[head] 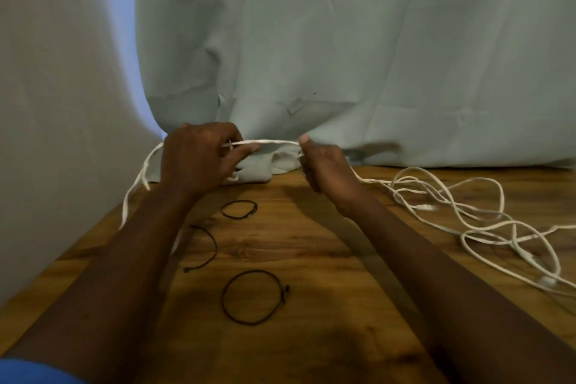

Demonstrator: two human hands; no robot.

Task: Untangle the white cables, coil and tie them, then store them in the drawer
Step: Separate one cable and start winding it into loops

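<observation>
Near left corner: blue sleeve (31, 371). On wooden surface (311, 259), three black ties: closed loop (284, 290) nearest, open strand (215, 246) beyond it to left, small loop (240, 201) farther. Right side of surface: tangled white cables (467, 212) in loose heap. Farther, above surface: left hand (199, 159) and right hand (324, 168), fingers curled, both pinching one white cable (265, 142), short stretch taut between them. One end hanging off left, other trailing right into tangle. Behind: pale green cloth (343, 56) draped down to surface.

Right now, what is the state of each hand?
Left hand: holding the white cable.
Right hand: holding the same cable.
</observation>
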